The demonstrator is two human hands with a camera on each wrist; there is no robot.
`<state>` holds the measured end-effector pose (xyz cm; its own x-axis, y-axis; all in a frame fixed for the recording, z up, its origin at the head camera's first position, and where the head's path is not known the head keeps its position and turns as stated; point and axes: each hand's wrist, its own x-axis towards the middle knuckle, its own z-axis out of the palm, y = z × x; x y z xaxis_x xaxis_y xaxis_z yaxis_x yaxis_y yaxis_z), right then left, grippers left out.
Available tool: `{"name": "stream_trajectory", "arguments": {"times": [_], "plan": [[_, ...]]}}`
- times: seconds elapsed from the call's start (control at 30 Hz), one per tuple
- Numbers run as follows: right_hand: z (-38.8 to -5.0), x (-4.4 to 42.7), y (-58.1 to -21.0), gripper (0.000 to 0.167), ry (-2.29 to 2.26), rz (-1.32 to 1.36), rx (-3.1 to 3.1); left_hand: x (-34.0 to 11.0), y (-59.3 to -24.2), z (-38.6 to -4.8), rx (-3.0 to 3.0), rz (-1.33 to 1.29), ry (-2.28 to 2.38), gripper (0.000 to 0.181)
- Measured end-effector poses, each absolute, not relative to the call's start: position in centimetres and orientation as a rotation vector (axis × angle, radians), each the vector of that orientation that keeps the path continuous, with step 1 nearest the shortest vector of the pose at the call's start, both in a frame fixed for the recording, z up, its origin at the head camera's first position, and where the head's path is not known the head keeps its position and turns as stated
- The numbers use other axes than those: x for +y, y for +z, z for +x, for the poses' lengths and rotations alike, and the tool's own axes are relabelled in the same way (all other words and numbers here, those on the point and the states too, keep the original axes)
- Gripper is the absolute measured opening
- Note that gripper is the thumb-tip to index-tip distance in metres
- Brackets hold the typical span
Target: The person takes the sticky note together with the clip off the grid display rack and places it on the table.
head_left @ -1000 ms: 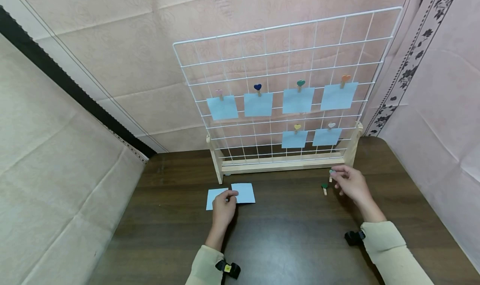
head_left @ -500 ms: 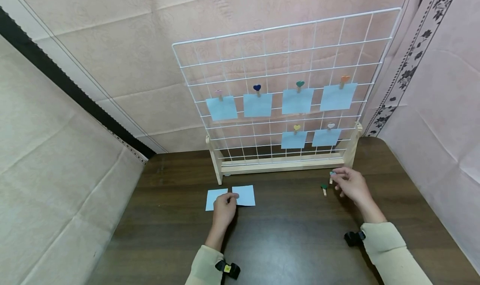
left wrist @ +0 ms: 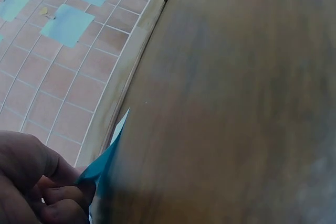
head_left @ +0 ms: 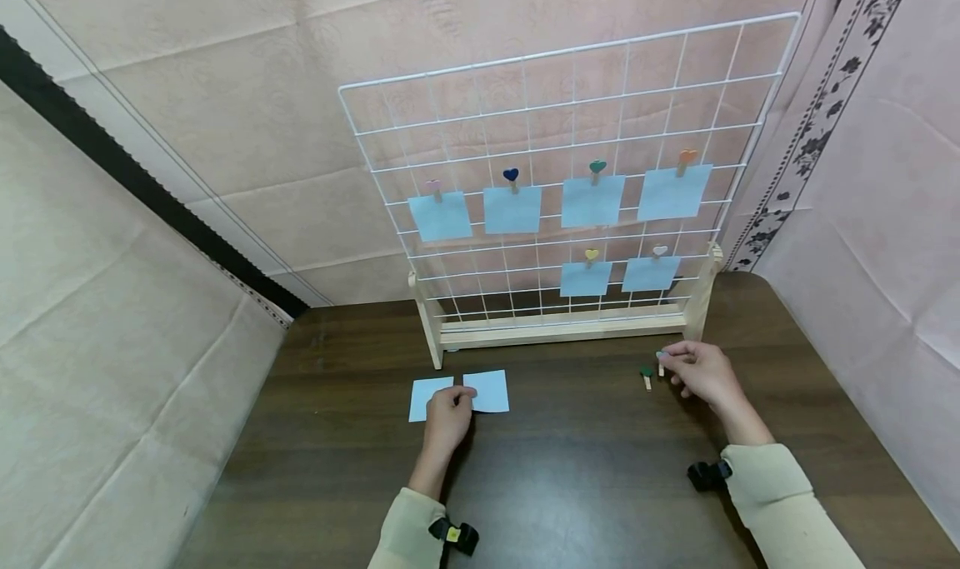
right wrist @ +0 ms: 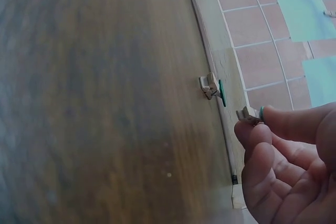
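My left hand pinches the near edge of a blue paper note between thumb and fingers; in the left wrist view this note stands tilted off the table. Partly behind that hand lies a second blue note. At the right, my right hand holds a small wooden clothespin with a heart on its end, gripped between thumb and index finger. Just left of it on the table lies another clothespin with a dark green heart, seen side-on in the right wrist view.
A white wire grid in a wooden stand rises behind the hands. Several blue notes hang on it in two rows, each under a heart clothespin. Cloth hangs around the dark wooden table.
My right hand has come slightly down and toward me with the clothespin. The note in my left hand has shifted a little nearer to me. The notes on the grid are unchanged.
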<state>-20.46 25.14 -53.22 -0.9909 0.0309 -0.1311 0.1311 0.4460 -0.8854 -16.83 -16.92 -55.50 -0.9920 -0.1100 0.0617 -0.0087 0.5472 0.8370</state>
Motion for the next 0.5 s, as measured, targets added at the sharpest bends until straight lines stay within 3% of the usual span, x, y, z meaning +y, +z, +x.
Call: {"name": "stream_trajectory", "arguments": {"times": [0.5], "plan": [[-20.76, 25.33, -53.25, 0.033, -1.518, 0.147, 2.569, -16.86, -55.07, -16.57, -2.728, 0.061, -1.412, 0.027]]}}
